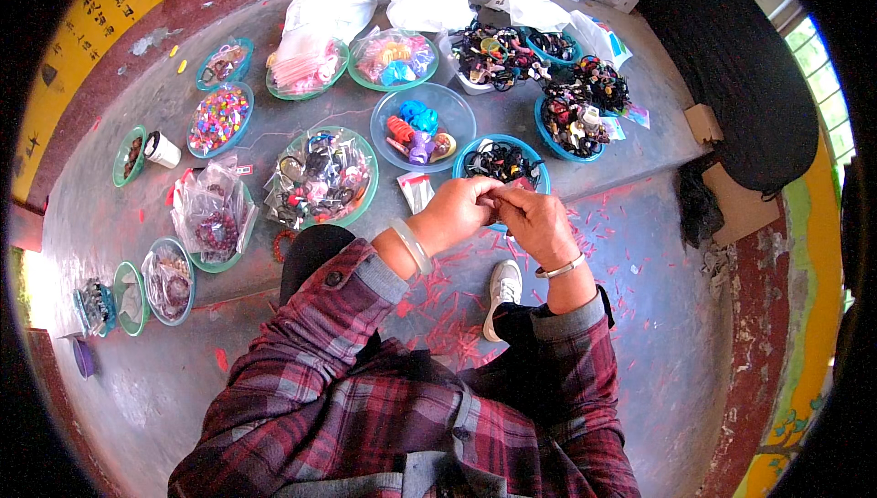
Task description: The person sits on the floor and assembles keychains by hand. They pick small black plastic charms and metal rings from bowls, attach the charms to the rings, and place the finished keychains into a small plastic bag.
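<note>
Both hands meet in front of me at the near edge of a blue basin (543, 165) of dark, cord-like hair ties (498, 158). My left hand (454, 215), with a pale bangle at the wrist, is closed with its fingertips pressed together. Against it, the fingers of my right hand (543, 227) are bent in a pinch; a silver bracelet circles that wrist. Whatever lies between the fingertips is too small or too hidden to make out. Beside my left hand is a small clear packet (417, 191) with a whitish label.
Around stand a clear blue bowl (384, 123) of colourful clips, a green basin (370, 189) of packaged trinkets, a basin of bright beads (219, 118) and heaped black hair ties (585, 114). Red scraps (448, 306) litter the floor near my shoe (503, 292). A black cushion-like object (731, 68) is at right.
</note>
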`<state>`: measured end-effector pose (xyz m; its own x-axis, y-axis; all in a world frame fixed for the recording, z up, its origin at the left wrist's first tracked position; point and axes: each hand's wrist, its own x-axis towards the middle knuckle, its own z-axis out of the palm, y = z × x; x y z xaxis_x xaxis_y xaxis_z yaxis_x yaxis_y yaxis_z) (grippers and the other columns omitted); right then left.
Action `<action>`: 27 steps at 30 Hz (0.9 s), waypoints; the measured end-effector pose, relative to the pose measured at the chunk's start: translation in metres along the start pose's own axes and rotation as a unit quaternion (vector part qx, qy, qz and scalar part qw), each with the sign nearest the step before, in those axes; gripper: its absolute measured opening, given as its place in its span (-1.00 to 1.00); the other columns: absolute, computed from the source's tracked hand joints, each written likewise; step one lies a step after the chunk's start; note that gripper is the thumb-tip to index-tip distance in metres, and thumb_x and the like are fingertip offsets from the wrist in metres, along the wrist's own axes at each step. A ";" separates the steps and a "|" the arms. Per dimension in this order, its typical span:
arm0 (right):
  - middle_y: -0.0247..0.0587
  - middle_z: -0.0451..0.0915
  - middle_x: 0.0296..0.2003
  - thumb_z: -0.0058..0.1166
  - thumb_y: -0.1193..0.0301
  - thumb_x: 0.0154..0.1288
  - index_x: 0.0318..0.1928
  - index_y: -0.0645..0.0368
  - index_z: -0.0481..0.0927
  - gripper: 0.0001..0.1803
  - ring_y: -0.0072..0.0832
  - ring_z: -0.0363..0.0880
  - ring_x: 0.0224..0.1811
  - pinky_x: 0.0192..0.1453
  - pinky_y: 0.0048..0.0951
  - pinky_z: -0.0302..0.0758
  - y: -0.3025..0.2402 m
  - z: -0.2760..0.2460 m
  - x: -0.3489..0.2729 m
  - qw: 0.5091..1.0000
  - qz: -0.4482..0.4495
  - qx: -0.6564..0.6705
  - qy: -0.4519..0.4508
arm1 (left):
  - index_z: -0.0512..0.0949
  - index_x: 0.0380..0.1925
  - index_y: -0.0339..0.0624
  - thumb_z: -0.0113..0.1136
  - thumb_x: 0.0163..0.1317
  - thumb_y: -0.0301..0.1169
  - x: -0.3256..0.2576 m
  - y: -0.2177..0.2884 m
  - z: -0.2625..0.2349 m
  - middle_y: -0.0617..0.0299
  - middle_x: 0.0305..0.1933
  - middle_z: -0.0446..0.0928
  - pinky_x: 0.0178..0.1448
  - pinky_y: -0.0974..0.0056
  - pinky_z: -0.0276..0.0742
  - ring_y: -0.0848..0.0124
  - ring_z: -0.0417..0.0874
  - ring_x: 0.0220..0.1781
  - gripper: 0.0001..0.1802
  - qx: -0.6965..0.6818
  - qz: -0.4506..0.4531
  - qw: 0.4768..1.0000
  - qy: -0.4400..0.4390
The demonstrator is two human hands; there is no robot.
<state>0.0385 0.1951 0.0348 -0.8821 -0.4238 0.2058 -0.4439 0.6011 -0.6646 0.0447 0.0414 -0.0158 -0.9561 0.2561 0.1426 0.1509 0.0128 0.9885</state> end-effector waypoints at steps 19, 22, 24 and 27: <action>-0.03 0.56 -0.41 -0.07 0.51 0.09 -0.19 0.03 0.47 -0.76 -0.07 0.54 -0.36 -0.38 -0.16 0.47 -0.010 0.004 0.001 0.994 -0.065 -0.083 0.011 | 0.44 -0.08 -0.33 -0.05 0.13 -0.51 0.002 0.003 -0.004 0.26 -0.15 0.48 0.01 0.40 0.40 0.53 0.48 -0.11 -0.68 -0.113 -0.043 0.992 -0.019; -0.02 0.55 -0.44 -0.09 0.52 0.11 -0.18 0.07 0.41 -0.78 -0.05 0.54 -0.37 -0.40 -0.14 0.46 -0.011 0.005 0.003 0.995 -0.081 -0.043 0.050 | 0.45 -0.09 -0.33 -0.04 0.16 -0.46 0.005 0.007 -0.003 0.27 -0.17 0.49 -0.03 0.41 0.41 0.55 0.48 -0.14 -0.69 -0.132 -0.050 0.990 -0.001; 0.01 0.55 -0.45 -0.10 0.53 0.12 -0.16 0.09 0.38 -0.77 -0.04 0.53 -0.37 -0.39 -0.12 0.45 -0.011 0.007 0.003 0.997 -0.055 -0.012 0.057 | 0.45 -0.10 -0.33 -0.01 0.18 -0.42 0.004 0.005 -0.004 0.27 -0.20 0.51 -0.07 0.43 0.43 0.56 0.50 -0.19 -0.69 -0.138 -0.063 0.988 0.022; 0.06 0.54 -0.44 -0.11 0.54 0.12 -0.10 0.10 0.33 -0.71 -0.01 0.53 -0.37 -0.37 -0.11 0.45 -0.006 0.010 0.003 0.999 -0.021 0.002 0.036 | 0.47 -0.15 -0.33 0.02 0.20 -0.35 0.004 0.001 -0.004 0.29 -0.26 0.52 -0.13 0.46 0.45 0.58 0.52 -0.27 -0.70 -0.127 -0.053 0.989 0.055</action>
<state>0.0396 0.1835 0.0327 -0.8716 -0.3989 0.2850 -0.4807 0.5813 -0.6565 0.0400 0.0383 -0.0140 -0.9868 0.1592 0.0285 -0.0062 -0.2131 0.9770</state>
